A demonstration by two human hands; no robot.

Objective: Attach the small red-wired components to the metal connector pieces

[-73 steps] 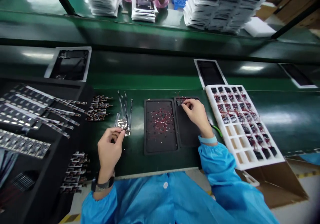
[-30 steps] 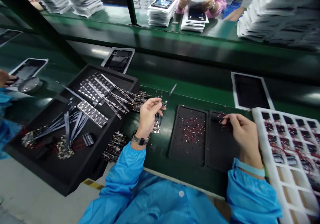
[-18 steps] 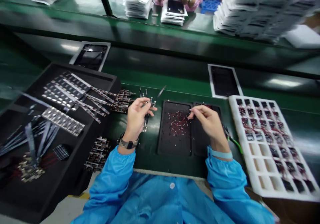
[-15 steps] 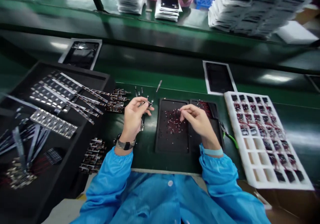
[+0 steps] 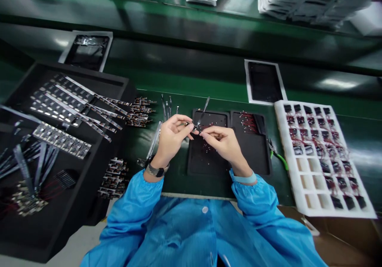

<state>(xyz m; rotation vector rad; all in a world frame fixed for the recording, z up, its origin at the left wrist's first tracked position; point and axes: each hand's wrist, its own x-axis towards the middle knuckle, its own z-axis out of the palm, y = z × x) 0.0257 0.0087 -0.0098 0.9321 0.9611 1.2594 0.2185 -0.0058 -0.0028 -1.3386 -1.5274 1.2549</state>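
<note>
My left hand [image 5: 174, 138] pinches a small flex-cable part [image 5: 204, 111], whose silvery strip sticks up beyond the fingers. Close on its right, my right hand [image 5: 222, 143] has thumb and forefinger pressed together at the part's edge; whatever lies between those fingertips is too small to name. Both hands are over the left section of a black tray [image 5: 205, 163], where tiny red and white pieces [image 5: 208, 147] are scattered. More red-wired pieces [image 5: 248, 120] lie in the tray's right section.
At left, a black foam tray [image 5: 98, 155] holds circuit strips [image 5: 61, 139] and cables. Stacked small boards [image 5: 139, 114] sit beside it. Green-handled pliers [image 5: 279, 158] lie near a white foam tray [image 5: 301, 183] of black components. Two framed panels [image 5: 265, 82] [image 5: 88, 52] lie farther back.
Both hands have come together over the tray, the left moving right with the part and the right moving left. The camera view has shifted slightly downward.
</note>
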